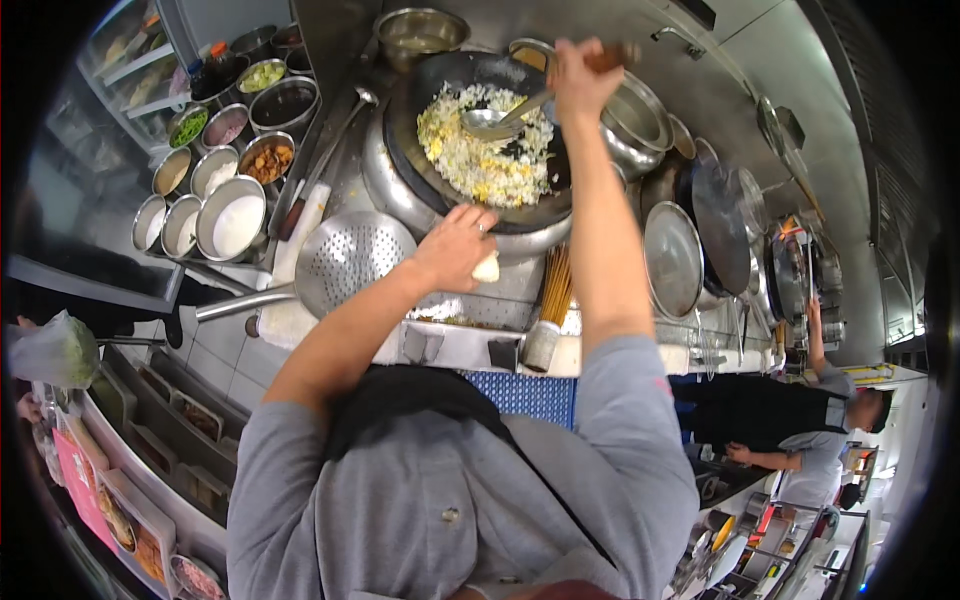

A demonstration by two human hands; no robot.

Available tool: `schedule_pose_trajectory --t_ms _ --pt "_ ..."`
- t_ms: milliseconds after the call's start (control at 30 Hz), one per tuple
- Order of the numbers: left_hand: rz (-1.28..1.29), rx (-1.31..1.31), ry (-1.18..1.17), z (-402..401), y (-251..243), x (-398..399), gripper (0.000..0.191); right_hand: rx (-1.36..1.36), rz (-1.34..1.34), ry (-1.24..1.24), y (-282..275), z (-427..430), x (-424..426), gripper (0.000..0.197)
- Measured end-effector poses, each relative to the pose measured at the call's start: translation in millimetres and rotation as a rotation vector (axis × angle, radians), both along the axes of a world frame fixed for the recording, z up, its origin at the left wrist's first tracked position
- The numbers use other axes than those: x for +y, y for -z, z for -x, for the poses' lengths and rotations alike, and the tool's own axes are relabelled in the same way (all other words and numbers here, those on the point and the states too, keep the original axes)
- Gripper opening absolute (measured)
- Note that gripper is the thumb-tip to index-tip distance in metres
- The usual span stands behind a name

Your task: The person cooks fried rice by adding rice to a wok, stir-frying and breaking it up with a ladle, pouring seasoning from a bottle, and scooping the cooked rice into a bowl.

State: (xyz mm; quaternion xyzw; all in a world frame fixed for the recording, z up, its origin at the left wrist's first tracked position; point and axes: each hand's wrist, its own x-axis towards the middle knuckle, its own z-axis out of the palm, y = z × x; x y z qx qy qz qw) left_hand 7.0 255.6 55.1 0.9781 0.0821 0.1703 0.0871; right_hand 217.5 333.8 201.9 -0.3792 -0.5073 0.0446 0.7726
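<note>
A black wok (405,97) with fried rice and bits of egg (480,161) sits on a round metal stove ring (382,184). My right hand (585,79), raised over the wok's far right side, grips the wooden handle (619,57) of a steel ladle (491,124), whose bowl rests in the rice. At the wok's near rim my left hand (457,251) is closed on a pale folded cloth (487,268), only part of which shows; its fingers hold the rim. A perforated steel strainer (352,259) lies just left of that hand.
Steel containers of seasonings and chopped ingredients (231,217) stand at the left. A bamboo wok brush (547,307) leans at the counter's front edge. Steel pots (637,112) and another wok (720,217) are to the right. Farther right, a co-worker in a black apron (765,420) reaches toward the stove.
</note>
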Motion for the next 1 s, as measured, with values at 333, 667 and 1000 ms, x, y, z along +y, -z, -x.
schedule_pose_trajectory --t_ms 333,667,1000 --pt "0.028 -0.047 0.027 2.3 6.5 -8.1 0.043 0.083 -0.039 0.018 21.8 24.0 -38.1 0.028" --pt "0.071 -0.009 -0.006 3.2 2.2 -10.6 0.048 0.194 -0.093 0.038 19.3 40.4 -74.2 0.031" --pt "0.101 -0.008 0.002 8.5 6.2 -19.0 0.050 0.258 -0.039 0.160 -0.4 27.6 -106.5 0.030"
